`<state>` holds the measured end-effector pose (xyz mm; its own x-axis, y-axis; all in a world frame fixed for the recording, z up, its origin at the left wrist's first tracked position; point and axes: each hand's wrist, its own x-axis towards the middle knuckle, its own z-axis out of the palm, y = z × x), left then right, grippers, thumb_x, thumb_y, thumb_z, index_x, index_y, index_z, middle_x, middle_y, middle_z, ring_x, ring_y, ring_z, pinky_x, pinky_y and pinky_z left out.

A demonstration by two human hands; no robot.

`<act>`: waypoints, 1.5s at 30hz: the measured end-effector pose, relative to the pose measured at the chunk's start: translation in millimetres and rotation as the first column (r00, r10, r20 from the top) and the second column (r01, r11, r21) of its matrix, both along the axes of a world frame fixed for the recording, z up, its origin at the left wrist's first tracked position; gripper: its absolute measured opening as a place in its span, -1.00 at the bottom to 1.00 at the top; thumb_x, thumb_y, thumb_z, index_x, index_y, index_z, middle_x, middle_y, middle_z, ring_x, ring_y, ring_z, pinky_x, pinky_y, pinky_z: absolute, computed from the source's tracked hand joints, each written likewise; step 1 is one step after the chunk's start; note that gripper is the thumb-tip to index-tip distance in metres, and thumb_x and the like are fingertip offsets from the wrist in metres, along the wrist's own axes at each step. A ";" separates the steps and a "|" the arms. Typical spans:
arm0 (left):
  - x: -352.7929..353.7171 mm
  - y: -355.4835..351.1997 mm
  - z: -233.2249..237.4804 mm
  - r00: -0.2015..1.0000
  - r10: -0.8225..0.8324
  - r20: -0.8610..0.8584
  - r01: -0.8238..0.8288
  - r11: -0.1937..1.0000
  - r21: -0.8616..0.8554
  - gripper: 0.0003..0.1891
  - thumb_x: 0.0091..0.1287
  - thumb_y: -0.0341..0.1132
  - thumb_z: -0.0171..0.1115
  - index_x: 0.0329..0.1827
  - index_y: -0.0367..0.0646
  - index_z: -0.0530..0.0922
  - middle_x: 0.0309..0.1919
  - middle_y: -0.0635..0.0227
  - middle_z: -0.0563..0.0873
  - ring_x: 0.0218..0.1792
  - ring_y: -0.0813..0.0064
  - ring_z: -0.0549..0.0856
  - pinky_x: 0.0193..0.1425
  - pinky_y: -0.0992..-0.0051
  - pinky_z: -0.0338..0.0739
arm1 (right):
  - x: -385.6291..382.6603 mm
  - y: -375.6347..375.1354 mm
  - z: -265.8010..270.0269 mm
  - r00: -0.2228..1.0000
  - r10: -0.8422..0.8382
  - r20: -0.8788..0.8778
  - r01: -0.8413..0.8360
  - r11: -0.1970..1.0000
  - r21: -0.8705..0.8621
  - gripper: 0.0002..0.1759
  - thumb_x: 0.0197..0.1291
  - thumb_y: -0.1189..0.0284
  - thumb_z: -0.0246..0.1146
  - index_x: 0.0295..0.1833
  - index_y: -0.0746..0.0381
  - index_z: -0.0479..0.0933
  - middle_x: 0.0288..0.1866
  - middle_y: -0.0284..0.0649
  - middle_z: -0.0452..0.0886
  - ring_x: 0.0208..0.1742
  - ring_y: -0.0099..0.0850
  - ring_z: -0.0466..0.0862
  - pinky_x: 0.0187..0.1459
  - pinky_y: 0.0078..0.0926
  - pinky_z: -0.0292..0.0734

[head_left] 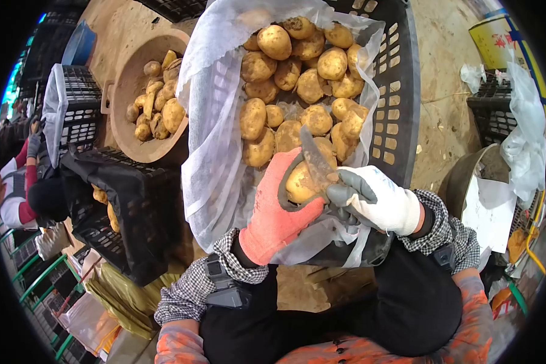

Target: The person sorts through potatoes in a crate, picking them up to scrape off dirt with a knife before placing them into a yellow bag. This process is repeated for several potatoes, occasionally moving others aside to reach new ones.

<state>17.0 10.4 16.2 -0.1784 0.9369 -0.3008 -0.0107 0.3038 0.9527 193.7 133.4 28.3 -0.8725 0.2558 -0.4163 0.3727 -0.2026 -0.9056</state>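
Note:
My left hand, in a coral glove with grey palm, is closed around a potato. My right hand, in a white and grey glove, grips the handle of a dirty knife. The knife's broad blade points up and lies over the potato, seemingly against it; exact contact I cannot make out. Both hands are above the near end of a black plastic crate lined with thin white sheeting. Many soil-marked potatoes fill the crate's far and middle parts.
A brown basin with small and misshapen potatoes stands at left. Below it, a crate draped in black cloth holds several potatoes. Another person works at far left. At right are a yellow bucket, a dark tub and plastic bags.

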 end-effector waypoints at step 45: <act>-3.9 2.0 7.4 0.958 -0.113 -0.264 0.172 0.962 0.214 0.03 -0.07 -0.60 0.34 0.53 -0.26 -0.04 0.37 0.05 0.30 0.38 0.26 0.36 0.44 0.32 0.23 | 11.3 -5.2 -9.6 0.982 -0.187 -0.017 0.162 0.892 -0.422 -0.62 0.31 0.25 0.17 -0.01 0.38 0.44 -0.31 -0.21 0.62 -0.44 -0.51 0.63 -0.45 -0.61 0.50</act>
<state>13.1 12.4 23.7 -0.0787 0.9963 -0.0352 0.2605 0.0547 0.9639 205.0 128.3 18.7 -0.8545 0.2195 -0.4708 0.2484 -0.6234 -0.7414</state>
